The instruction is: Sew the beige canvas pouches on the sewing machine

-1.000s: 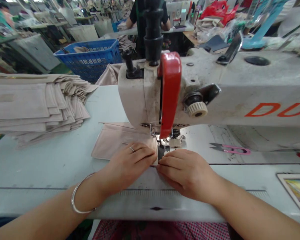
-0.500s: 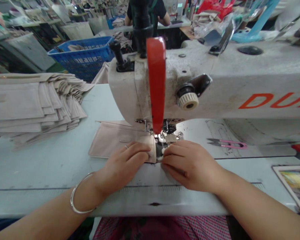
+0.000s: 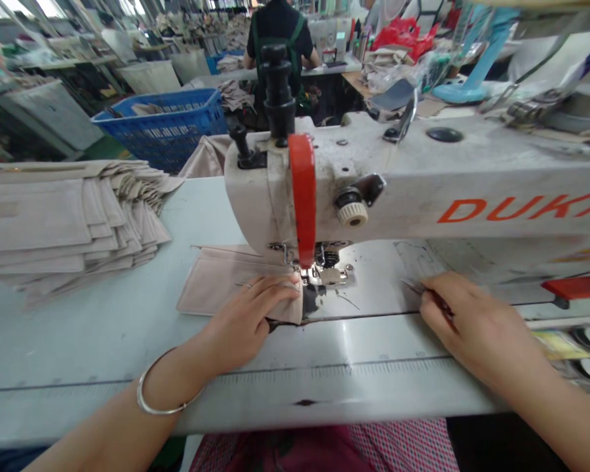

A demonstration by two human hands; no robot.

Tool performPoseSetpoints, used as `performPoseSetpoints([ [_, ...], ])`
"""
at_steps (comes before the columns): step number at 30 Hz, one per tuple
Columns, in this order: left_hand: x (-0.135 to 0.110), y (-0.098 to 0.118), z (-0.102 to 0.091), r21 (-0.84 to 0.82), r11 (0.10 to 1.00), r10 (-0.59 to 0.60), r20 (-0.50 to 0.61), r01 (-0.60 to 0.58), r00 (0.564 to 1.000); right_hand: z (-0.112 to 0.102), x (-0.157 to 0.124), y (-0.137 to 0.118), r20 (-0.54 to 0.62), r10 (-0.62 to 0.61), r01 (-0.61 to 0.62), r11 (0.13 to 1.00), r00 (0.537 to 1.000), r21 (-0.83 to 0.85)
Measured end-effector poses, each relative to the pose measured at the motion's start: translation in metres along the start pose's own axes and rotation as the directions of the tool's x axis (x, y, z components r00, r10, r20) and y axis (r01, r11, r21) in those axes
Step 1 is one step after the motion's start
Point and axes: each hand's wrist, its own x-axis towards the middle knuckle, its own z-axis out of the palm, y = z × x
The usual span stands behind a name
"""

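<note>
My left hand [image 3: 248,318] lies on a beige fabric piece [image 3: 211,285], its fingers pressed together at the piece's right edge beside the presser foot [image 3: 324,275] of the sewing machine [image 3: 423,190]. A bangle sits on that wrist. My right hand [image 3: 472,328] is on the machine bed to the right, fingers curled over the thread snips [image 3: 410,284]. Only the snips' metal tip shows past my fingertips. A red guard [image 3: 303,196] hangs in front of the needle.
A tall stack of beige fabric pieces [image 3: 54,223] lies on the pale table [image 3: 103,341] at left. A blue basket [image 3: 162,124] stands behind it. Another person [image 3: 278,33] works at a far table. Printed cards lie at the right edge.
My right hand left the fabric at the presser foot and moved right onto the thread snips. My left hand stayed on the fabric piece.
</note>
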Motion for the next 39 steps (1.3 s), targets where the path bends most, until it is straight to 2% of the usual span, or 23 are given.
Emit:
performPoseSetpoints([
  [2,0.003,-0.002,0.002,0.013,1.000,0.012,-0.082,-0.011,0.997,-0.008,0.011,-0.022,0.116,0.036,-0.061,0.973,0.993,0.222],
  [5,0.009,-0.005,0.006,0.014,0.999,0.040,-0.219,-0.037,0.975,-0.014,0.033,-0.059,0.268,-0.097,-0.005,0.935,0.959,0.355],
  [8,0.011,-0.005,0.006,-0.022,0.999,0.024,-0.275,-0.032,0.961,-0.008,0.052,-0.090,0.233,-0.270,0.162,0.904,0.934,0.395],
  [11,0.011,-0.004,0.004,-0.032,0.999,0.019,-0.249,-0.028,0.968,0.007,0.062,-0.104,0.136,-0.370,0.289,0.867,0.919,0.407],
  [14,0.011,-0.002,0.002,-0.041,0.999,0.016,-0.225,-0.026,0.974,0.018,0.063,-0.106,0.067,-0.373,0.315,0.856,0.925,0.410],
  [18,0.011,-0.002,0.002,-0.067,0.997,0.007,-0.229,-0.023,0.973,0.021,0.061,-0.103,-0.014,-0.378,0.344,0.824,0.926,0.451],
  [26,0.010,-0.001,0.000,-0.095,0.995,-0.009,-0.234,-0.014,0.972,0.021,0.061,-0.106,-0.070,-0.391,0.385,0.830,0.918,0.404],
  [31,0.010,-0.002,0.002,-0.073,0.997,0.008,-0.231,-0.025,0.973,0.019,0.062,-0.105,-0.106,-0.446,0.454,0.829,0.889,0.326],
  [35,0.009,-0.006,0.005,-0.037,0.998,0.043,-0.234,-0.053,0.971,0.020,0.062,-0.107,-0.090,-0.501,0.506,0.823,0.861,0.259],
  [37,0.009,-0.006,0.005,-0.031,0.998,0.049,-0.235,-0.058,0.971,0.022,0.061,-0.109,-0.094,-0.486,0.490,0.820,0.869,0.296],
  [39,0.008,-0.006,0.004,-0.045,0.997,0.047,-0.239,-0.060,0.970,0.024,0.061,-0.109,-0.110,-0.436,0.441,0.799,0.893,0.409],
])
